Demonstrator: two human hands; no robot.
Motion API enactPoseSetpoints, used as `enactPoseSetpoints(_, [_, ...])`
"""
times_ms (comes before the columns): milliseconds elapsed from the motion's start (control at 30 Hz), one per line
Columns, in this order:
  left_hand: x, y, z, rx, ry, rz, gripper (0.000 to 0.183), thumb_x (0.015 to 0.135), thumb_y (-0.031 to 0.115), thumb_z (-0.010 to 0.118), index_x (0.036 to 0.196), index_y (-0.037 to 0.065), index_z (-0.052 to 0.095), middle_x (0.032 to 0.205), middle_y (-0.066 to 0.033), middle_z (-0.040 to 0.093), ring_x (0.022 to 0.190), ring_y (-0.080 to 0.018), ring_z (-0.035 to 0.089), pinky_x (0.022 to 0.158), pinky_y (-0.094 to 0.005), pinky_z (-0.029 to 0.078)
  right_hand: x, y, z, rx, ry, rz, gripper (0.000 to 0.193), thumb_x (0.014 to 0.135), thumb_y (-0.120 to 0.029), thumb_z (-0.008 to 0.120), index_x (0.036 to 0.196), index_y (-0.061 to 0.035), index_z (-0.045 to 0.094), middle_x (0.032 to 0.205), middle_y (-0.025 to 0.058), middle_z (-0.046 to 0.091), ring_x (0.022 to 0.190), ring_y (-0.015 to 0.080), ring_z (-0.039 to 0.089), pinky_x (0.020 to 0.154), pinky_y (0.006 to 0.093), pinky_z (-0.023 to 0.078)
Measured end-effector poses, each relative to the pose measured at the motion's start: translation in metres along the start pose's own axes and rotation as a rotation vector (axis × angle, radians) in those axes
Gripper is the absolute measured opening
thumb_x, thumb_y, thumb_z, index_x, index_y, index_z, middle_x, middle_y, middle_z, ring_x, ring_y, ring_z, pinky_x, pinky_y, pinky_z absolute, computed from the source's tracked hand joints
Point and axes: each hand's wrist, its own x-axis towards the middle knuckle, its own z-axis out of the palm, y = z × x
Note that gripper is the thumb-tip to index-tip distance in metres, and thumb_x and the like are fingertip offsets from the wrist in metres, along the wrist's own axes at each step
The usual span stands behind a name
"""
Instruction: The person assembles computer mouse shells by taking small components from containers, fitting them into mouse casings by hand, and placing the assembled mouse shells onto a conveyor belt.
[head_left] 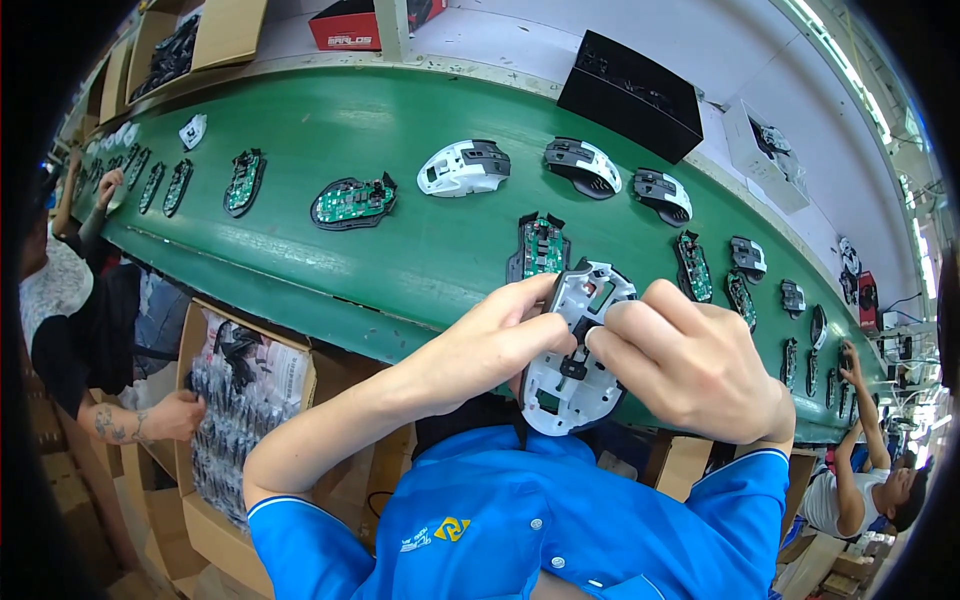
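Between my hands, close to my chest, is a white computer mouse top shell [565, 395], its hollow inner side facing up. My left hand [515, 340] grips the shell's left edge, thumb reaching over the inside. The fingers of my right hand [690, 360] are closed at the middle of the shell, pinching or pressing by a small black part [575, 362]; the fingertips are partly hidden. Just beyond the shell, a mouse base with a green circuit board [540, 245] lies on the green work surface [420, 270]. White-and-black mouse shells [465, 167] sit farther back.
More mouse bases [353, 202] line the green surface on both sides. A black box [632, 95] and a white box [765, 155] stand along the back. At lower left is a carton of bagged parts [250, 390]. Co-workers sit at left [80, 300] and right [860, 480].
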Motion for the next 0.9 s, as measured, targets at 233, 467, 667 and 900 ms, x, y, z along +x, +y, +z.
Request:
enactPoseSetpoints(233, [0.004, -0.007, -0.001, 0.076, 0.045, -0.011, 0.049, 0.080, 0.007, 0.055, 0.126, -0.002, 0.043, 0.098, -0.0045, 0.057, 0.088, -0.0080, 0.053, 0.078, -0.0244, 0.046, 0.006, -0.007, 0.002, 0.007, -0.076, 0.147, 0.024, 0.060, -0.010, 0.062, 0.084, -0.0050, 0.061, 0.077, 0.0028, 0.048, 0.068, 0.0154, 0.050, 0.043, 0.0266, 0.042])
enactPoseSetpoints(467, [0.007, -0.011, 0.000, 0.186, 0.101, 0.289, 0.034, 0.079, 0.006, 0.054, 0.112, -0.004, 0.051, 0.088, -0.0056, 0.059, 0.075, -0.0084, 0.052, 0.067, -0.0259, 0.045, 0.014, -0.017, 0.008, -0.068, -0.068, 0.195, 0.019, 0.063, -0.009, 0.063, 0.081, -0.0047, 0.061, 0.076, 0.0025, 0.047, 0.070, 0.0150, 0.051, 0.042, 0.0267, 0.042])
enactPoseSetpoints(667, [0.000, -0.011, -0.009, 0.165, 0.154, 0.200, 0.027, 0.080, 0.003, 0.053, 0.106, -0.003, 0.058, 0.085, -0.0047, 0.061, 0.076, -0.0066, 0.052, 0.067, -0.0250, 0.045, 0.013, -0.004, 0.004, 0.141, -0.138, 0.188, 0.021, 0.066, -0.009, 0.062, 0.087, -0.0100, 0.063, 0.078, 0.0004, 0.049, 0.070, 0.0141, 0.053, 0.042, 0.0269, 0.043])
enactPoseSetpoints(900, [0.002, -0.009, -0.011, 0.172, 0.252, 0.266, 0.026, 0.079, 0.005, 0.056, 0.104, -0.003, 0.060, 0.084, -0.0075, 0.062, 0.074, -0.0078, 0.055, 0.066, -0.0259, 0.045, 0.010, -0.013, 0.023, 0.520, 0.164, 0.604, 0.061, 0.068, -0.007, 0.075, 0.124, -0.0068, 0.052, 0.103, 0.0110, 0.052, 0.075, 0.0202, 0.056, 0.054, 0.0279, 0.050])
